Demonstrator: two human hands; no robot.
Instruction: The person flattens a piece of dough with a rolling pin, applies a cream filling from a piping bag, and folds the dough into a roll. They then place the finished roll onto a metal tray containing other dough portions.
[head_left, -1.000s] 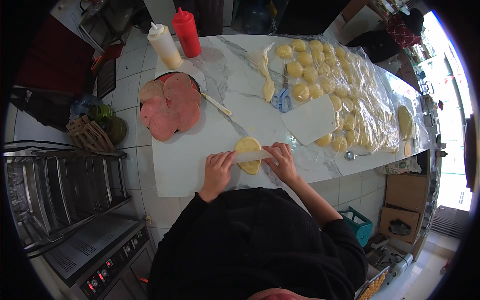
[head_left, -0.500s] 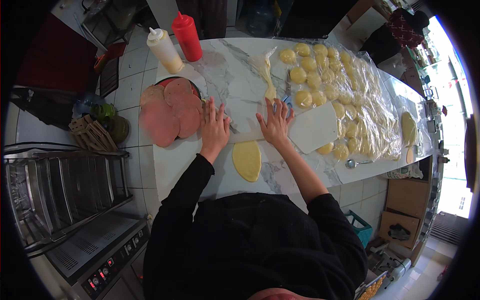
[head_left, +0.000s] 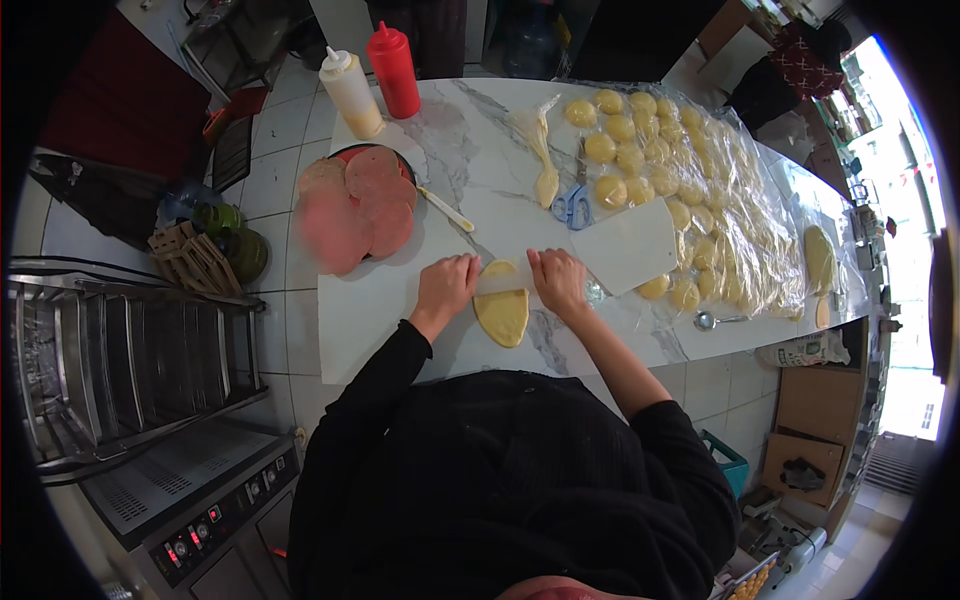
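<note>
My left hand (head_left: 448, 285) and my right hand (head_left: 558, 280) are closed on the two ends of a pale rolling pin (head_left: 500, 283), which lies across the upper part of an oval piece of yellow dough (head_left: 503, 320). Beyond my left hand is a dish of round pink meat slices (head_left: 380, 215), with a white-handled tool (head_left: 448, 210) beside it. Above and right of my right hand lie a white board (head_left: 622, 247), blue scissors (head_left: 572, 205) and a plastic bag of pale filling (head_left: 546, 175).
A white squeeze bottle (head_left: 352, 95) and red one (head_left: 393, 70) stand at the back left of the counter (head_left: 465, 140). Plastic-covered dough balls (head_left: 690, 190) and a metal scoop (head_left: 706, 320) are on the right. A metal rack (head_left: 120, 350) stands left; another person (head_left: 800, 65) is at the upper right.
Half a second ago both hands were farther forward with fingers spread. They have come back toward me and curled round the pin, which has moved back onto the dough.
</note>
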